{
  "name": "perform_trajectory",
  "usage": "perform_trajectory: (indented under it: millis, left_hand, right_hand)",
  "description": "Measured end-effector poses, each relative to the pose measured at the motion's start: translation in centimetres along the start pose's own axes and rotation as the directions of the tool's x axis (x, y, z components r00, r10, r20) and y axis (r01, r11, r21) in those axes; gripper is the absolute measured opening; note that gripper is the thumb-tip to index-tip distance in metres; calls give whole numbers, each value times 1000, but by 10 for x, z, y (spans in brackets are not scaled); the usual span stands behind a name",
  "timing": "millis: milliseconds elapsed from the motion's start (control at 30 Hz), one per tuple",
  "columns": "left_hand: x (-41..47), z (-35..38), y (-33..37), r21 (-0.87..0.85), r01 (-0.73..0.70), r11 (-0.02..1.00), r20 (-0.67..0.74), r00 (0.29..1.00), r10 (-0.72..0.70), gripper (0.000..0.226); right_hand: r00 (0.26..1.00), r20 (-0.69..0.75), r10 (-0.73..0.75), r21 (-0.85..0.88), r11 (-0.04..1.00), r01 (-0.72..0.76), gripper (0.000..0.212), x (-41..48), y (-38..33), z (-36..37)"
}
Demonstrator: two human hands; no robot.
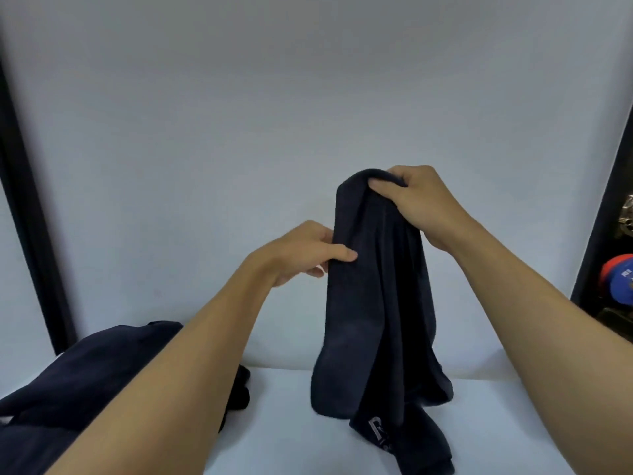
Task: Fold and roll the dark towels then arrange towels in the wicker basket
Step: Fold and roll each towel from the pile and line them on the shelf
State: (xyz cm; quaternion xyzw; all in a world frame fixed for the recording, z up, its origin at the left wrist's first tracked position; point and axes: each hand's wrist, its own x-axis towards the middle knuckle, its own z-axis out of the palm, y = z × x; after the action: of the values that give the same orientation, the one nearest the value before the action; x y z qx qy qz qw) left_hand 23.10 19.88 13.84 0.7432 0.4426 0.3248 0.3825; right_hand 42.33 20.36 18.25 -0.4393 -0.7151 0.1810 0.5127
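A plain pale wall [205,132] fills most of the view, closed by a dark post [30,217] on the left and a dark frame [596,217] on the right. Below it the white table [281,423] meets the wall with its far edge, and its bare part lies in the middle, between the two arms. On the left part of the table a heap of dark towels [85,371] lies loose, partly hidden under the left forearm. One dark towel [376,303] hangs upright over the right part, its lower end bunched on the surface, with a pale label near the bottom. The right hand [421,200] grasps the top of this towel, fingers curled over the fold. The left hand [301,252] is lower and more to the left, pinching the towel's left edge between thumb and fingers. Beyond the right frame a small blue and orange object [620,279] is seen.
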Motion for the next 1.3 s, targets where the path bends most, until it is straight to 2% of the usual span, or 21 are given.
perform_trajectory:
  millis: [33, 100, 200, 233, 300, 400, 500, 533, 600, 667, 733, 800, 867, 933, 1000, 1067, 1100, 1167, 1233, 1300]
  left_hand:
    - [1, 7, -3, -80, -1, 997, -18, 1000, 0, 21]
    - [3, 16, -6, -280, -48, 959, -173, 985, -2, 22]
    - [9, 15, -3, -266, -195, 944, -454, 889, 56, 16]
    - [9, 12, 1, -242, -240, 940, -492, 866, 94, 16]
    - [9, 6, 15, -211, -302, 930, -493, 854, 166, 13]
    - [5, 0, 33, -137, -323, 936, -421, 875, 240, 9]
    - [-2, -13, 36, -65, -226, 972, -305, 932, 196, 20]
    - [-5, -19, 33, 6, -175, 985, -255, 952, 171, 21]
    - [-9, -30, 25, 251, -44, 967, -167, 982, 88, 15]
    - [-8, -44, 17, 496, 74, 865, -130, 991, -11, 2]
    - [0, -60, 14, 637, 160, 754, -186, 981, -51, 16]
    - [12, -78, 17, 686, 241, 687, -300, 953, -34, 18]
    - [27, -94, 27, 705, 295, 646, -416, 909, 39, 12]
    - [41, -105, 43, 668, 319, 673, -538, 831, 141, 7]
    - [54, -115, 66, 491, 219, 843, -655, 731, 191, 4]
    - [65, -125, 94, 192, -9, 981, -742, 653, 151, 14]
    - [69, -129, 110, 69, -133, 989, -765, 629, 138, 21]
    - [74, -136, 139, -50, -343, 938, -789, 589, 174, 25]
    - [70, -141, 164, -27, -462, 886, -815, 524, 248, 27]
    - [56, -143, 183, 63, -508, 859, -819, 466, 335, 30]
  right_hand:
    - [1000, -11, 19, 28, 999, -19, 25, 1, -1, -2]
    - [998, -32, 48, 65, 997, -46, 22, 6, -4, -8]
    - [993, -57, 101, 113, 989, -94, 7, 12, -11, -21]
    - [993, -35, 116, 130, 985, -110, 12, 13, -12, -24]
    - [990, 55, 130, 200, 970, -139, 23, 12, -12, -28]
    - [976, 161, 147, 281, 941, -188, 25, 8, -10, -28]
    - [977, 139, 163, 422, 883, -207, 21, 9, -5, -38]
    - [980, 103, 169, 453, 870, -197, 17, 11, -2, -43]
    - [984, -1, 177, 444, 882, -158, 16, 13, 4, -53]
    - [981, -105, 162, 354, 928, -116, 18, 17, 10, -63]
    - [972, -192, 133, 213, 973, -91, 17, 25, 15, -74]
    - [960, -258, 113, 85, 992, -94, 12, 37, 18, -87]
    - [950, -296, 94, -18, 994, -104, 9, 53, 19, -101]
    - [944, -323, 60, -96, 991, -96, 9, 70, 15, -117]
    - [931, -363, 28, -150, 985, -87, 12, 89, 8, -134]
    - [921, -390, 12, -124, 990, -65, 12, 109, -2, -152]
    - [917, -398, 12, -81, 996, -48, 9, 120, -8, -160]
    - [909, -417, -1, 28, 999, 14, 12, 138, -20, -174]
    - [893, -448, -38, 138, 984, 111, 13, 149, -33, -183]
    - [873, -478, -98, 210, 952, 222, 12, 145, -52, -186]
